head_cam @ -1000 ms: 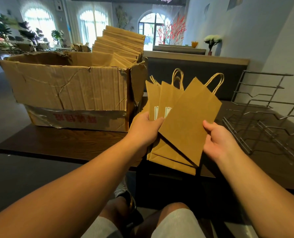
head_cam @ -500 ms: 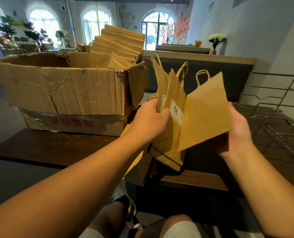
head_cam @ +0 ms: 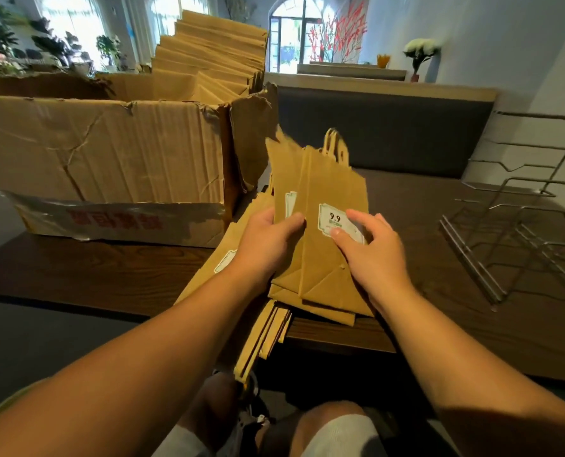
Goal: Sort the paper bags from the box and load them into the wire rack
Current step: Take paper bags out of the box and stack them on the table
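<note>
- Right-hand bag now laid back on the fanned paper bags [head_cam: 327, 245], label side up; fan closed into one neat bundle.
- Left hand [head_cam: 268, 240] gripping the bundle's left edge, thumb on top.
- Right hand [head_cam: 370, 252] spread on the top bag, fingertips pressing its label [head_cam: 335, 221].
- Bundle held over the table [head_cam: 406, 206], between box [head_cam: 103, 159] left and wire rack [head_cam: 518, 239] right.
- Sorted, probably; not yet racked.

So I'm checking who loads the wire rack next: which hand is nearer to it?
The right hand. It rests on the held paper bags, with bare table between it and the wire rack further right. The left hand grips the bags' far side, nearer the cardboard box.
</note>
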